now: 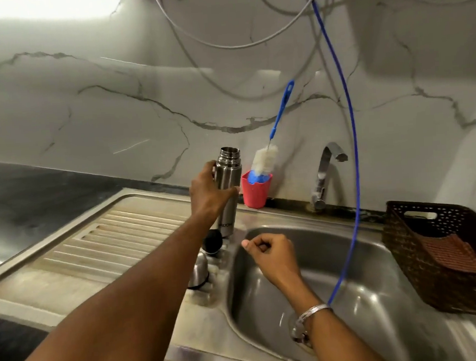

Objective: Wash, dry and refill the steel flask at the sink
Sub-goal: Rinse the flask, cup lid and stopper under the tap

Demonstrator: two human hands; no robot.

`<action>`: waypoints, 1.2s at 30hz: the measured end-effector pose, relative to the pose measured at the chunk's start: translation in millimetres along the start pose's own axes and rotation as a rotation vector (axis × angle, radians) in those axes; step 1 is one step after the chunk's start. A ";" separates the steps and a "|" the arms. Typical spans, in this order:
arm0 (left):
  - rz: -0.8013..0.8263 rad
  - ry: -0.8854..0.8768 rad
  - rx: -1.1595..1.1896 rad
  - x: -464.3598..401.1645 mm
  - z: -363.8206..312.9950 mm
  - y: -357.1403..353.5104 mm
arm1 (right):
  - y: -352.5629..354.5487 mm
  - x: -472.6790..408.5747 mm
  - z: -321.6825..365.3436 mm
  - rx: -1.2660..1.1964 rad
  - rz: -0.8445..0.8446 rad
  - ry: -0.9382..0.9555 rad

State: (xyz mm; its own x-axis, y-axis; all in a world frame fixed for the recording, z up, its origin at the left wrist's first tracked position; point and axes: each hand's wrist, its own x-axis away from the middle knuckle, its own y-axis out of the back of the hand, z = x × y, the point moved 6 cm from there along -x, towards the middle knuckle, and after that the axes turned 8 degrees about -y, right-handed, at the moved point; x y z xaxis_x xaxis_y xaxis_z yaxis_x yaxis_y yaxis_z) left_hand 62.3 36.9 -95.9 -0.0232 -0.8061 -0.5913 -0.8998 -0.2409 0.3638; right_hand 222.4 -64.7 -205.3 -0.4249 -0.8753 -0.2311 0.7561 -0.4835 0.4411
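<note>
A marble-veined wall (pixel 83 107) backs a dark worktop (pixel 19 197); set into it is a steel sink (pixel 352 271) with a ribbed drainboard (pixel 116 235) on its left and a round basin on its right; a brown woven basket (pixel 425 254) sits at the basin's right edge, holding something ribbed and reddish; a thin blue hose (pixel 351 148) hangs from above and runs down into the basin; a bent steel tap (pixel 327 170) rises behind the basin.

The steel flask (pixel 227 189) stands upright and uncapped on the strip between drainboard and basin; the left hand (pixel 208 194) grips its body, fingers and thumb curled round it; just beside it to the right a red cup (pixel 256 191) holds a bottle brush (pixel 266 158) with white bristles and a blue handle leaning toward the wall; the right hand (pixel 268 252) hovers over the basin's near-left rim with fingers curled in, holding nothing visible; a silver bangle (pixel 312 311) circles that wrist.

Below the flask, on the same strip, lie a black stopper (pixel 214 243) and a steel cap (pixel 198 271), partly hidden by the left forearm.
</note>
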 end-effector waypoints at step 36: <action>0.422 0.104 0.567 94.1 23.9 -165.3 | 134.4 -125.1 -64.2 0.119 -0.145 -0.417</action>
State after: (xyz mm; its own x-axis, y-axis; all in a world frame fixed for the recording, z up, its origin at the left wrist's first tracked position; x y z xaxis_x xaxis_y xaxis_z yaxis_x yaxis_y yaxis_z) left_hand 198.5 13.8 -228.8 -0.4028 -0.8229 -0.4007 -0.9120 0.3981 0.0992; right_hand 409.1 -21.0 -172.8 -0.7050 -0.7067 0.0602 0.6216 -0.5748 0.5321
